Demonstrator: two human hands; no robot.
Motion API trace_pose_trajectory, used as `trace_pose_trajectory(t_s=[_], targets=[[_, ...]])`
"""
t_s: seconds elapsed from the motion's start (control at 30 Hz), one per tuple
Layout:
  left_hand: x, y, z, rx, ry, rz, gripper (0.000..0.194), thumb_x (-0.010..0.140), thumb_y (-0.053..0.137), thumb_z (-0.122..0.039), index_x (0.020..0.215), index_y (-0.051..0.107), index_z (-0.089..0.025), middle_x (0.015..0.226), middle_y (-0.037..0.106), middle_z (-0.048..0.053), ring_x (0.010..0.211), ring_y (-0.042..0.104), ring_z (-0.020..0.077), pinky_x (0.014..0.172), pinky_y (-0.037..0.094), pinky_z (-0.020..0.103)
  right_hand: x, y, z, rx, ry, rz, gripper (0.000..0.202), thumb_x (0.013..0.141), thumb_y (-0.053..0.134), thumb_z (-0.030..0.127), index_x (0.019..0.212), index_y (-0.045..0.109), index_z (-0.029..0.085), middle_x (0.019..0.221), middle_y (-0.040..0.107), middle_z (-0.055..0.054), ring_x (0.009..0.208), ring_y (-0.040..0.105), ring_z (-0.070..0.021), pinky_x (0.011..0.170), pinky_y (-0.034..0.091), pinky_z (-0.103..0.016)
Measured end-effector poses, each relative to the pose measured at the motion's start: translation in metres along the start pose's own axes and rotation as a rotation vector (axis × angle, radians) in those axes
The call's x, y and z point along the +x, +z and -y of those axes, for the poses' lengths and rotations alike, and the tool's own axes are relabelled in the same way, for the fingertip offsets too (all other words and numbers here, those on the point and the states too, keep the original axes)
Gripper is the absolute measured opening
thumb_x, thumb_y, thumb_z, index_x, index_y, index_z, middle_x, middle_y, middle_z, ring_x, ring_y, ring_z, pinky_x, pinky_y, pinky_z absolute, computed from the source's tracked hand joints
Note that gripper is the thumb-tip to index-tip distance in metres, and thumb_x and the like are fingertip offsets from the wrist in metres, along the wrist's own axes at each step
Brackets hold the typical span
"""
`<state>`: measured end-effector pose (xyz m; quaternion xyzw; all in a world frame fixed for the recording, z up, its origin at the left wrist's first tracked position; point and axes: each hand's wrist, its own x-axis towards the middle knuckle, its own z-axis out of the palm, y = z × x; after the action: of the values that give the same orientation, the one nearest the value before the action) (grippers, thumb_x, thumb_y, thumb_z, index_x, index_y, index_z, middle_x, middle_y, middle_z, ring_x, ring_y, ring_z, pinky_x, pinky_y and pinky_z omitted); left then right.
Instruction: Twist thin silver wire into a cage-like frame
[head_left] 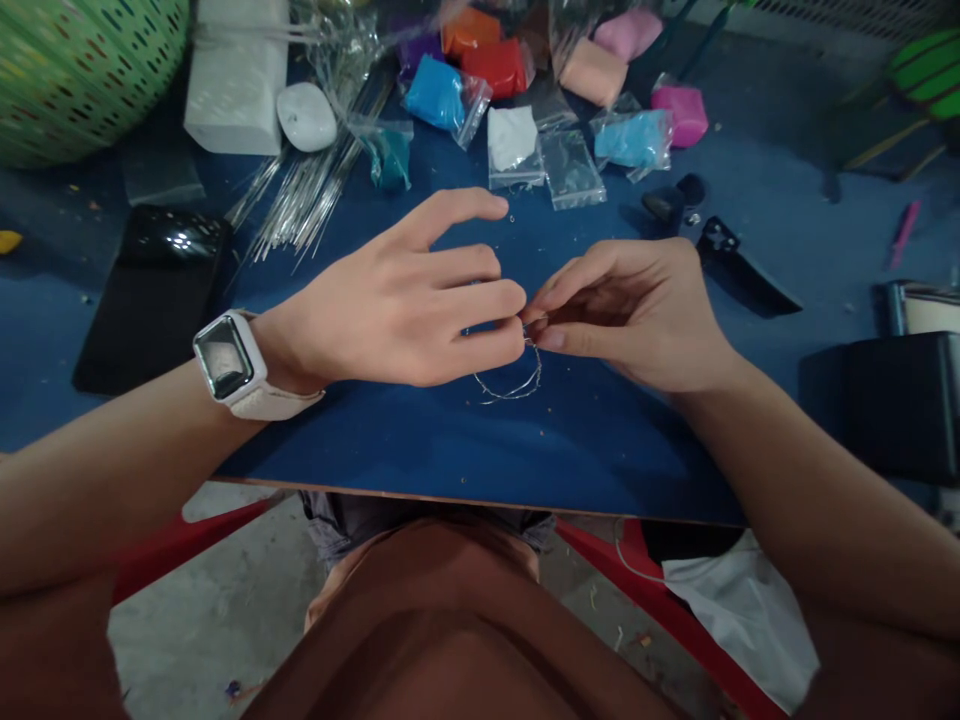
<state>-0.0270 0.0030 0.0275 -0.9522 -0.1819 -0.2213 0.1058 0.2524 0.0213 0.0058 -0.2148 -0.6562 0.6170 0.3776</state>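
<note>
The rust-brown cloth shirt (450, 640) of the person at work lies nearest, filling the bottom centre of the frame. Beyond it spreads the blue, smooth-topped table (390, 435), with a round, green, perforated plastic basket (82, 80) in the upper left. At the centre is the left hand (420, 310), back upward, its fingers spread and bent, the index finger raised apart from the others; its thumb is hidden, so whether it grips anything cannot be told. Right of centre, the right hand (645, 310) has thumb and index finger nearly closed, pinching fine wire at the left fingertips.

Toward the top lie soft, brightly coloured blocks in clear plastic bags, such as a blue one (436, 92) and a red one (495, 68); those in clear sight look unused. A bundle of straight, silvery wires (300, 205) in the upper left seems to be spare stock. A black-handled hand tool (750, 270) lies at the upper right, out of use.

Smallest is the thin, silvery, twisted wire loop (537, 378), just below the fingertips at the centre. Its curve looks already shaped; the join appears unfinished, since a loose end shows, though the hands hide the rest.
</note>
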Motion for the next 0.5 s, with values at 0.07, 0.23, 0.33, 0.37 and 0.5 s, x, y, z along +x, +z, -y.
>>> trace_pose_trajectory(t_s=[0.07, 0.23, 0.33, 0.37, 0.5], targets=[[-0.0006, 0.0014, -0.0002, -0.025, -0.015, -0.012, 0.032, 0.12, 0.056, -0.021, 0.093, 0.071, -0.028, 0.095, 0.078, -0.004, 0.091, 0.077, 0.0162, 0.133, 0.061, 0.056, 0.0012, -0.0008, 0.003, -0.03, -0.015, 0.01, 0.037, 0.08, 0.107, 0.006, 0.108, 0.097, 0.028, 0.101, 0.093, -0.002, 0.089, 0.09, -0.0173, 0.084, 0.078, -0.027], [-0.0012, -0.0013, 0.0009, -0.187, -0.085, 0.002, 0.03, 0.12, 0.054, -0.024, 0.1, 0.075, -0.028, 0.1, 0.08, -0.002, 0.092, 0.079, 0.0175, 0.133, 0.059, 0.06, -0.0002, 0.0045, 0.0054, -0.156, -0.12, -0.051, 0.04, 0.081, 0.105, 0.005, 0.109, 0.098, 0.033, 0.102, 0.093, -0.001, 0.091, 0.09, -0.0184, 0.085, 0.078, -0.027], [-0.0001, -0.0044, 0.0002, -0.189, -0.095, 0.056, 0.03, 0.121, 0.051, -0.024, 0.11, 0.078, -0.029, 0.095, 0.08, -0.002, 0.087, 0.079, 0.0184, 0.132, 0.061, 0.061, -0.0018, 0.0056, 0.0051, -0.209, -0.15, -0.085, 0.038, 0.085, 0.102, 0.007, 0.11, 0.098, 0.035, 0.102, 0.094, -0.001, 0.093, 0.09, -0.0207, 0.087, 0.078, -0.031], [0.0002, -0.0051, -0.0003, -0.171, -0.09, 0.068, 0.031, 0.122, 0.049, -0.023, 0.113, 0.078, -0.03, 0.094, 0.08, -0.002, 0.086, 0.078, 0.0183, 0.131, 0.062, 0.061, -0.002, 0.0054, 0.0052, -0.218, -0.146, -0.095, 0.036, 0.085, 0.102, 0.008, 0.109, 0.098, 0.035, 0.101, 0.094, -0.002, 0.092, 0.089, -0.0206, 0.087, 0.078, -0.031], [0.0005, -0.006, -0.0023, -0.106, -0.049, 0.06, 0.033, 0.124, 0.046, -0.024, 0.119, 0.078, -0.026, 0.097, 0.084, 0.0, 0.084, 0.078, 0.0176, 0.127, 0.066, 0.055, -0.0008, 0.0035, 0.0048, -0.166, -0.062, -0.127, 0.029, 0.078, 0.113, 0.017, 0.098, 0.098, 0.031, 0.088, 0.091, -0.001, 0.076, 0.086, -0.018, 0.072, 0.074, -0.027]])
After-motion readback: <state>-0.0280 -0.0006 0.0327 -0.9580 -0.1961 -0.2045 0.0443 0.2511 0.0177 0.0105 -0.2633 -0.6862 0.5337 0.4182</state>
